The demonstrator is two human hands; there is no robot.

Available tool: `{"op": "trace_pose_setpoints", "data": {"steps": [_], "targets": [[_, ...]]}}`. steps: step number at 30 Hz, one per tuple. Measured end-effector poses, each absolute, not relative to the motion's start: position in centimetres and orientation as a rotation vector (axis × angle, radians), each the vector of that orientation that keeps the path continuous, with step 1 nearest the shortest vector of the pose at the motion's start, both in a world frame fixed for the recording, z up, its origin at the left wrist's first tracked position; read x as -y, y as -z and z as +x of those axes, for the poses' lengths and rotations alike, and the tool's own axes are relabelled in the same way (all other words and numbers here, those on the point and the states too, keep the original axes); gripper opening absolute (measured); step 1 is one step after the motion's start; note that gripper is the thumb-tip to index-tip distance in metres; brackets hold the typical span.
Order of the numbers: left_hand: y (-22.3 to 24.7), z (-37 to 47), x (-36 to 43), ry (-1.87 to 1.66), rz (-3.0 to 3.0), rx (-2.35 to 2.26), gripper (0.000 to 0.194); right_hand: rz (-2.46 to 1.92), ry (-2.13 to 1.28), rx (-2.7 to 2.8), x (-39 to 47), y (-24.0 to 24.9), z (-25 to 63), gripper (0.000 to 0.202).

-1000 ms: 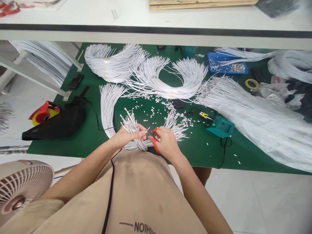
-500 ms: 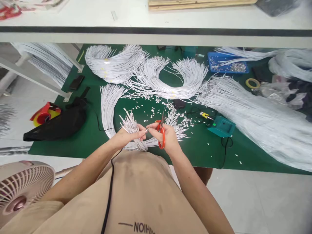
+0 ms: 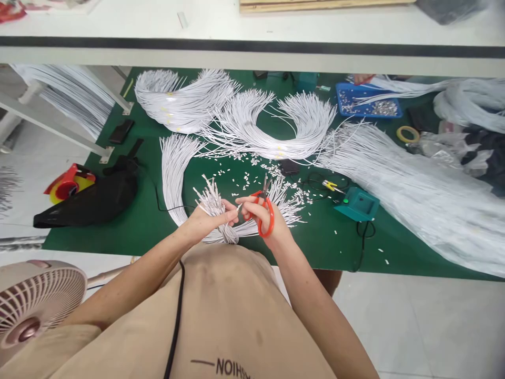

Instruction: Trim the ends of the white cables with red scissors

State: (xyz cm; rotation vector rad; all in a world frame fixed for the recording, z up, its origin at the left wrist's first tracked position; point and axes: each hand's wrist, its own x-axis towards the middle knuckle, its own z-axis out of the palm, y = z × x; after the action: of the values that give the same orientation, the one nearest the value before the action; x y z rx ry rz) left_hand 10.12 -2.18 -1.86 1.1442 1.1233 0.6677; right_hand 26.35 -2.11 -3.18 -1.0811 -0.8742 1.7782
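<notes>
Orange-handled scissors [image 3: 265, 226] have swung round in the right hand [image 3: 274, 223]: a second ago the blades reached toward the left hand [image 3: 205, 222], and now they point away from the body, slightly parted. Part of another person's hand [image 3: 363, 79] has also come in at the far edge of the blue tray [image 3: 365, 111]. Those left fingers are closed around a bunch of white wires [image 3: 213, 201], its cut ends fanning up above the fist, just over the near edge of the green tabletop [image 3: 307, 247]. Right fingers are hooked on the scissor handles, with thumb and fingertips close to a small wire end [image 3: 239, 207] between the two hands; whether they pinch it, I can't tell. Little pale pieces [image 3: 272, 169] lie scattered beyond the hands, beside more wire ends. Off to the right sit a yellow clip [image 3: 330, 185] and a teal box [image 3: 360, 206]; a red tape dispenser [image 3: 71, 176] rests at the left, touching a black pouch [image 3: 92, 200].
</notes>
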Motion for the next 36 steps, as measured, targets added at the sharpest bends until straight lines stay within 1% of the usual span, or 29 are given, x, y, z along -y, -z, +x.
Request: {"op": "trace_pose_setpoints", "data": {"steps": [4, 7, 10, 14, 18, 20, 25, 27, 31, 33, 34, 36], "targets": [[1.9, 9.9, 2.0, -0.655, 1.133, -1.106, 0.019, -1.226, -1.7, 0.948, 2.0, 3.4, 26.7, 0.018], [1.9, 9.9, 2.0, -0.638, 1.139, -1.13, 0.019, -1.253, -1.67, 0.934, 2.0, 3.5, 26.4, 0.018], [1.9, 9.9, 2.1, -0.656, 1.149, -1.22, 0.019, -1.272, -1.637, 0.944, 2.3, 3.5, 25.9, 0.016], [2.2, 10.1, 2.2, -0.763, 1.109, -1.376, 0.021, -1.297, -1.556, 1.03, 3.2, 2.6, 25.2, 0.016], [2.8, 10.3, 2.1, -0.819, 1.055, -1.425, 0.025, -1.265, -1.498, 0.931, 3.1, 2.0, 24.9, 0.025], [2.9, 10.3, 2.0, -0.82, 1.047, -1.425, 0.027, -1.31, -1.425, 0.845, 2.4, 2.3, 24.9, 0.025], [2.6, 10.3, 1.7, -0.782, 1.011, -1.349, 0.028, -1.315, -1.482, 1.062, 1.0, 3.5, 25.0, 0.02], [2.6, 10.0, 1.5, -0.767, 1.003, -1.298, 0.025, -1.41, -1.333, 1.096, 0.8, 3.7, 25.6, 0.02], [3.1, 9.3, 1.3, -0.759, 0.931, -1.336, 0.03, -1.733, -0.708, 1.293, 0.9, 3.4, 27.4, 0.019], [3.3, 9.2, 1.2, -0.758, 0.879, -1.356, 0.035, -1.765, -0.468, 1.448, 1.0, 3.0, 27.5, 0.02], [3.4, 9.3, 1.2, -0.763, 0.867, -1.35, 0.037, -1.731, -0.435, 1.513, 1.1, 2.7, 27.3, 0.022], [3.4, 9.6, 1.1, -0.788, 0.879, -1.328, 0.04, -1.605, -0.549, 1.605, 1.2, 2.3, 26.3, 0.021]]}}
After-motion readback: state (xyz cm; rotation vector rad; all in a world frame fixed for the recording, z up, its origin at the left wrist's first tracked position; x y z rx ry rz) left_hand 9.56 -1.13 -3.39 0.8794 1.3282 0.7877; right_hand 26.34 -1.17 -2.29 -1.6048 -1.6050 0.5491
